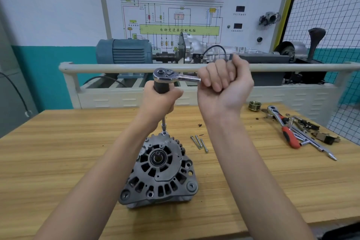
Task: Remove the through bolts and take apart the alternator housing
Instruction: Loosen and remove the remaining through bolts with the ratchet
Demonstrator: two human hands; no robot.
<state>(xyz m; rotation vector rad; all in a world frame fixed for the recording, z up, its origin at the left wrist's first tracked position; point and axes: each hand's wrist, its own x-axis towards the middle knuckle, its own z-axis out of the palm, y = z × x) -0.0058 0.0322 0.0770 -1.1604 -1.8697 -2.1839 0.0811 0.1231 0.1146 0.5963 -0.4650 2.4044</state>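
— So what was on the bench?

— An alternator [158, 169], grey cast metal with a ribbed, slotted face and a round bearing at its middle, stood on the pale wooden table [58, 161]. Three slim through bolts [199, 143] lay loose just beside it, to its right.

— And the hands?

— Both were raised above it. The left hand [160, 101] was wrapped tight around a dark cylindrical grip, from which a thin steel extension [164, 125] ran straight down to the housing's far edge. The right hand [224, 82] was fisted around the handle of a shiny chrome ratchet [171, 76], whose head sat on top of that grip.

— Anything else about?

— A ridged brass-coloured pulley [254, 106], a red-handled ratchet [283, 128] and small dark parts, well off to the right.
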